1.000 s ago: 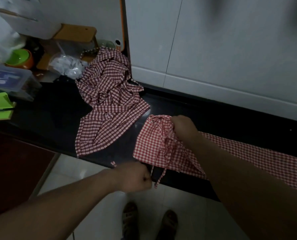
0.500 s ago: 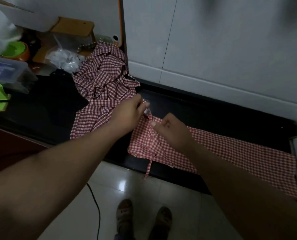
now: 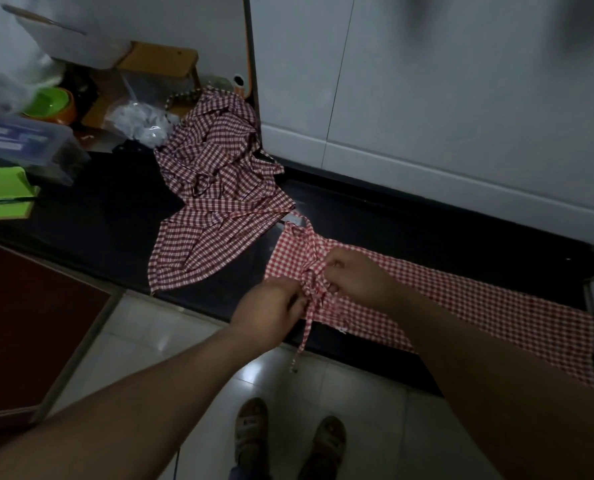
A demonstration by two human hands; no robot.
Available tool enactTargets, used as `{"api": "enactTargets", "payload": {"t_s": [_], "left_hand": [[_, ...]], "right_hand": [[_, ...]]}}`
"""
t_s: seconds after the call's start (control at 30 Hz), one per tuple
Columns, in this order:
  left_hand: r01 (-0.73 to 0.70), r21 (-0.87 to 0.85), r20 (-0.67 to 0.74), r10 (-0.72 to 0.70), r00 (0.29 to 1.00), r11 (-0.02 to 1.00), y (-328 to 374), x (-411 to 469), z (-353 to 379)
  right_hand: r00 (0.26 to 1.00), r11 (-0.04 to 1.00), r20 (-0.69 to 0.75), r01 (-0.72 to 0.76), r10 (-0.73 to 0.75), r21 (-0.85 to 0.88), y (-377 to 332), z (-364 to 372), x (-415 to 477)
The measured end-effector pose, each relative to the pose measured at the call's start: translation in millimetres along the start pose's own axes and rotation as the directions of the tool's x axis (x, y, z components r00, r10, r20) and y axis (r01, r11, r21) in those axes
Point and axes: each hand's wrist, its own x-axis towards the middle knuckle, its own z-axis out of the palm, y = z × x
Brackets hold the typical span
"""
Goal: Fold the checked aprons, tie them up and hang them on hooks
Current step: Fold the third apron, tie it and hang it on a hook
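Black glossy bench: bare strip behind cloth. Red checked apron folded flat, long, reaching front edge. Darker apron crumpled, left. Left hand, right hand: fingers pinching thin strap; tail overhangs edge.

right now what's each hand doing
left hand: closed, pinching the apron strap
right hand: closed on the same strap at the knot

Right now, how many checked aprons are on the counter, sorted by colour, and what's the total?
Dark red checked apron, crumpled: 1
Bright red checked apron, laid out flat, its ties held by the left hand and right hand: 1
Total: 2
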Motion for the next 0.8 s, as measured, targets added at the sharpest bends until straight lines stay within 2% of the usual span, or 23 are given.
{"api": "enactTargets", "payload": {"t_s": [0.1,0.2,0.3,0.37,0.43,0.5,0.63,0.73,0.8], "left_hand": [[0.075,-0.024,-0.074,-0.076,0.994,0.997,7,1,3],[0.093,-0.098,-0.129,-0.106,0.986,0.991,18,-3,2],[0.037,-0.051,-0.166,-0.045,0.985,0.998,26,-1,8],[0.098,-0.043,-0.147,-0.103,0.984,0.994,27,4,12],[0.194,-0.104,-0.057,-0.2,0.978,0.976,24,11,16],[0.252,-0.241,0.062,-0.244,0.968,0.937,19,17,17],[0.339,-0.541,0.271,-0.222,0.937,0.77,16,12,-2],[0.389,-0.596,0.396,-0.165,0.903,0.702,16,1,-21],[0.394,-0.576,0.431,-0.143,0.891,0.717,16,-8,-31]], "right_hand": [[0.994,0.992,0.062,-0.097,0.092,0.08,-5,-9,3],[0.992,0.987,0.081,-0.109,0.1,0.114,-5,-11,8],[0.991,0.984,0.097,-0.109,0.096,0.14,-6,-13,9],[0.99,0.98,0.094,-0.119,0.104,0.163,-6,-13,10],[0.99,0.977,0.091,-0.124,0.109,0.176,-3,-12,12],[0.99,0.975,0.081,-0.129,0.116,0.179,1,-11,13],[0.979,0.963,0.073,-0.199,0.189,0.18,3,-7,15],[0.969,0.954,0.09,-0.244,0.231,0.173,2,-5,18],[0.965,0.949,0.102,-0.257,0.242,0.18,0,-4,20]]}}
